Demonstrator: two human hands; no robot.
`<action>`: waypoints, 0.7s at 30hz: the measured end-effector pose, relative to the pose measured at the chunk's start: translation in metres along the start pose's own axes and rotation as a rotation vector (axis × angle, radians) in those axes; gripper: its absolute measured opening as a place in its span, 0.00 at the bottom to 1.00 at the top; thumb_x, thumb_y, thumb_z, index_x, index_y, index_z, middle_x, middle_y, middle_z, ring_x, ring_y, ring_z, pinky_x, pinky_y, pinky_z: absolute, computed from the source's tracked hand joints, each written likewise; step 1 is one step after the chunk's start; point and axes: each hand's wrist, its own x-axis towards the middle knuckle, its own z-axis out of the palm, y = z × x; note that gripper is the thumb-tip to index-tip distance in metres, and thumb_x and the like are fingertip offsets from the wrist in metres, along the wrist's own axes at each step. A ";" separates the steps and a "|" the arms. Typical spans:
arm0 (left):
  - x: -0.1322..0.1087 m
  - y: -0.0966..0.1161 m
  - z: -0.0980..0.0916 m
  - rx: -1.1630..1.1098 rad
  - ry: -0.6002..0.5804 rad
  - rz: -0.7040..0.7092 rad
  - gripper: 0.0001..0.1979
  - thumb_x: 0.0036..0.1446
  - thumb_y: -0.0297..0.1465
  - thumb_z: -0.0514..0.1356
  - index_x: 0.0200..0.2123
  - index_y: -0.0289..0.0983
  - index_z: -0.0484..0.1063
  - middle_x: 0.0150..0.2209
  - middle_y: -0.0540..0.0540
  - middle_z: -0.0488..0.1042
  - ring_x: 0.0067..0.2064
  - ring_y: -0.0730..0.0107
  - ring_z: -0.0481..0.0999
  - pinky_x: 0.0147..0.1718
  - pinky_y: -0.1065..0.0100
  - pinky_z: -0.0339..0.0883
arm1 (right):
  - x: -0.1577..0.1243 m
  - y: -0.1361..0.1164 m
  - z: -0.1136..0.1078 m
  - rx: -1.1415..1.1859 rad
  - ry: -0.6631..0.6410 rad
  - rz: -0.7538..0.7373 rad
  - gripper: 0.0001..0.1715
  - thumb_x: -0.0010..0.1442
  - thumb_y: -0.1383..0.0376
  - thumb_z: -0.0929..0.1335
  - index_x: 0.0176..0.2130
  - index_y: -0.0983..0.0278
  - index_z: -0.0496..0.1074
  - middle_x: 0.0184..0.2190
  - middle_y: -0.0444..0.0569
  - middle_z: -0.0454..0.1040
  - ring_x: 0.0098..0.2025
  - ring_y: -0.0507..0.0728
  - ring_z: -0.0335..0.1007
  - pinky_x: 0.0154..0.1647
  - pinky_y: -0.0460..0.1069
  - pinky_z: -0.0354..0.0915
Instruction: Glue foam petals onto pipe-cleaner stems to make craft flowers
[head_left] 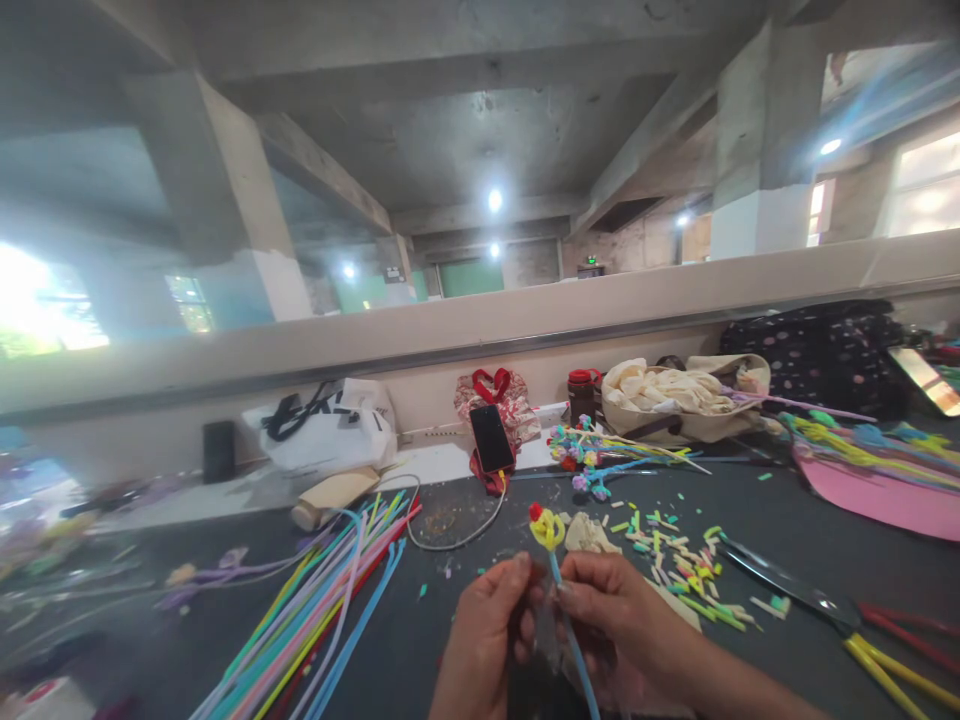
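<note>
Both my hands meet at the bottom middle over a dark table (pixel 420 660). My left hand (pixel 484 640) and my right hand (pixel 611 615) are closed, pinching a pipe-cleaner flower (pixel 549 528) between them. The flower has a yellow looped head with a red tip and a blue stem (pixel 576 645) that runs down between my fingers. A bundle of long coloured pipe cleaners (pixel 322 610) lies to the left of my left hand.
Cut pipe-cleaner scraps (pixel 679 570) litter the table right of my hands, with scissors (pixel 795 590) beyond. Finished flowers (pixel 600 455), a black phone (pixel 491 438), a white bag (pixel 330 435), a cloth bag (pixel 675 395) and a pink sheet (pixel 885 495) lie farther back.
</note>
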 end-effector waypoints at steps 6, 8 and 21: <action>0.005 -0.005 -0.009 0.005 -0.042 0.024 0.19 0.38 0.42 0.62 0.30 0.33 0.72 0.13 0.55 0.61 0.14 0.84 0.54 0.14 0.78 0.45 | -0.001 -0.006 0.001 -0.092 0.002 -0.028 0.16 0.49 0.57 0.67 0.25 0.68 0.64 0.15 0.38 0.62 0.14 0.44 0.54 0.14 0.39 0.51; 0.004 -0.005 -0.010 0.011 -0.035 0.007 0.20 0.36 0.41 0.64 0.31 0.33 0.72 0.14 0.54 0.63 0.14 0.83 0.55 0.14 0.78 0.46 | -0.001 -0.009 0.003 -0.088 0.003 -0.028 0.16 0.48 0.57 0.68 0.24 0.68 0.64 0.15 0.38 0.61 0.14 0.44 0.53 0.14 0.39 0.51; 0.002 -0.006 -0.001 -0.147 -0.072 -0.015 0.17 0.30 0.37 0.67 0.24 0.32 0.72 0.19 0.48 0.69 0.19 0.74 0.65 0.21 0.72 0.57 | -0.005 -0.008 0.005 0.008 -0.096 0.052 0.17 0.46 0.57 0.69 0.23 0.68 0.64 0.15 0.37 0.57 0.15 0.44 0.51 0.15 0.40 0.47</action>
